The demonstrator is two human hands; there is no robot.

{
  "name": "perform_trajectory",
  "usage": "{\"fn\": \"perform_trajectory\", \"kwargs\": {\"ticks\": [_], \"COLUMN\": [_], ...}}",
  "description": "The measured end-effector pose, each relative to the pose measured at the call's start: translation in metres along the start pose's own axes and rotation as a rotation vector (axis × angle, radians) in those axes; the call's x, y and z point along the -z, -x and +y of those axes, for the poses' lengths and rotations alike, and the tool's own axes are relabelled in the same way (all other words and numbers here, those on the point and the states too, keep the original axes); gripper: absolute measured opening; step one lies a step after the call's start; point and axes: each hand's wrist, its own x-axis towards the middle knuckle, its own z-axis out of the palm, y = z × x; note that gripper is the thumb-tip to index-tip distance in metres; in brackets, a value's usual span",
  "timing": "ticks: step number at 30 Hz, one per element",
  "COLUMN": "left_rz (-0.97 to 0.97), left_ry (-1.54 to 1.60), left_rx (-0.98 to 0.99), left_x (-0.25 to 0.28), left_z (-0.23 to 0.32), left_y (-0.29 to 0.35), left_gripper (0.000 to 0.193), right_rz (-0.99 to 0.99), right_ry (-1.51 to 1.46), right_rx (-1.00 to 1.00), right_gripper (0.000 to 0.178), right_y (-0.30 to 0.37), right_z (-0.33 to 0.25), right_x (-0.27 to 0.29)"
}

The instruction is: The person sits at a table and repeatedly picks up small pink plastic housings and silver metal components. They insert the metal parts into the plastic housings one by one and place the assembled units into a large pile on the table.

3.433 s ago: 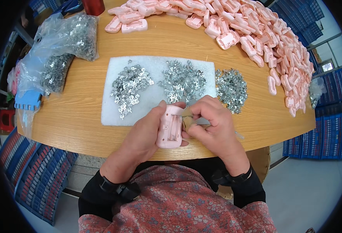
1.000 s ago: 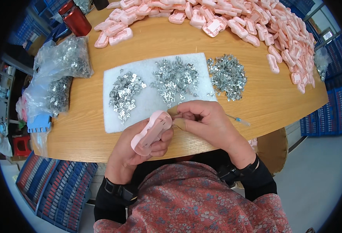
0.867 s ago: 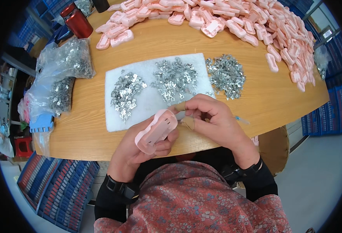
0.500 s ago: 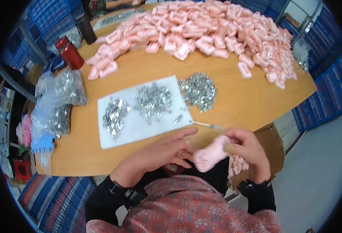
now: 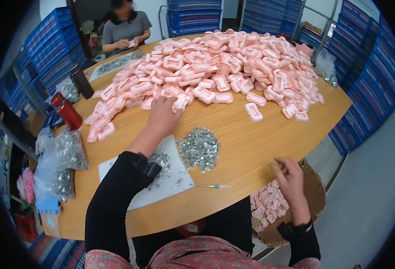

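My left hand (image 5: 163, 117) reaches out to the near edge of a big heap of pink plastic cases (image 5: 246, 67). Its thumb and fingers close around one pink case (image 5: 179, 104); part of that case is hidden. My right hand (image 5: 289, 178) hovers past the table's near edge, beside a cardboard box (image 5: 312, 193). Slightly blurred, its fingers are loosely bent and apart, and nothing shows in them. Inside the box lie several pink cases (image 5: 269, 204). Below my left forearm a white mat (image 5: 137, 201) carries small shiny metal pieces (image 5: 161, 163).
Beside the mat are a pile of metal pieces (image 5: 199, 148) and a thin pen-like tool (image 5: 211, 186). At left stand a red bottle (image 5: 67, 112), a dark bottle (image 5: 81, 81) and clear bags (image 5: 67, 152). A co-worker (image 5: 126, 27) sits across the table. Blue crates (image 5: 54, 42) are stacked around.
The pink case has left my right hand, which has opened and moved slightly down. My left hand has reached forward to the heap and closed on another case. The view has tilted up.
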Motion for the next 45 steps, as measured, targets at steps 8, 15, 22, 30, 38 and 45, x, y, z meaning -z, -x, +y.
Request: {"fn": "perform_trajectory", "kwargs": {"ticks": [8,15,22,30,38,45], "left_rz": [-0.056,-0.011,-0.025,-0.019,-0.074,-0.009], "left_ry": [-0.041,-0.054,-0.146,-0.122,-0.277,-0.066], "left_rx": [-0.240,-0.219,-0.280,-0.244,-0.079,-0.096], "left_x": [-0.045,-0.061,-0.041,0.007,0.049,0.046], "left_z": [0.051,0.021,-0.027,-0.074,-0.114,-0.137], "left_y": [-0.070,-0.086,-0.060,-0.015,0.030,0.047], "left_gripper": [0.060,0.051,0.049,0.048,0.050,0.052], "right_rz": [-0.134,-0.335,-0.417,-0.626,-0.335,-0.178], "right_ry": [0.475,0.433,0.291,0.027,0.133,0.563], "right_rx": [-0.107,-0.118,-0.024,0.171,0.388,0.168], "right_gripper": [0.073,0.075,0.067,0.060,0.047,0.058], "right_y": [-0.148,-0.228,-0.267,-0.265,-0.303,-0.400], "right_z": [0.043,0.028,-0.036,-0.112,-0.108,-0.037], "right_x": [-0.059,-0.131,-0.209,-0.262,-0.240,-0.236]}}
